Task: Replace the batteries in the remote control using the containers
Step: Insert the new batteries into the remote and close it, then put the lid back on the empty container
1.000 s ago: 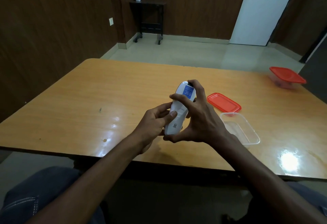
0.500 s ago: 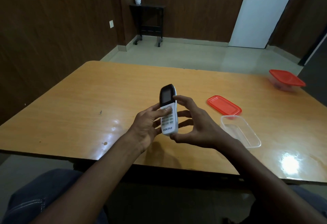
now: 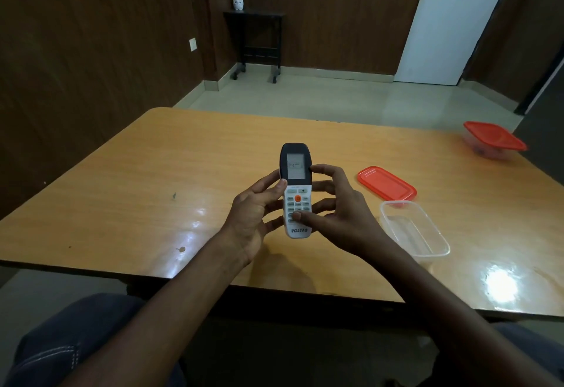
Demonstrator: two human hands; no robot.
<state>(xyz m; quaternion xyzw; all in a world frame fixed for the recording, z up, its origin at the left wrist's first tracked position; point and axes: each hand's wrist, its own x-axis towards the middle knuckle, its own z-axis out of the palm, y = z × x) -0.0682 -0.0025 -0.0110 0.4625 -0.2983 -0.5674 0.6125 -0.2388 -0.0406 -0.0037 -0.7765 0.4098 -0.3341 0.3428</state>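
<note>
Above the table's (image 3: 152, 179) near middle, the remote (image 3: 295, 191) is being held upright, buttons facing the camera, screen lit. Left hand (image 3: 253, 218) is cradling its left edge; right hand (image 3: 332, 215) is gripping the right side, thumb pressing the keypad. Just right, an open tub (image 3: 415, 231) and loose lid (image 3: 386, 183) are lying; a lidded tub (image 3: 491, 141) is sitting far right.

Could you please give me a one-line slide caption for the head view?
Both hands hold the remote control face-up above the table, its display lit, beside an open clear container.
</note>
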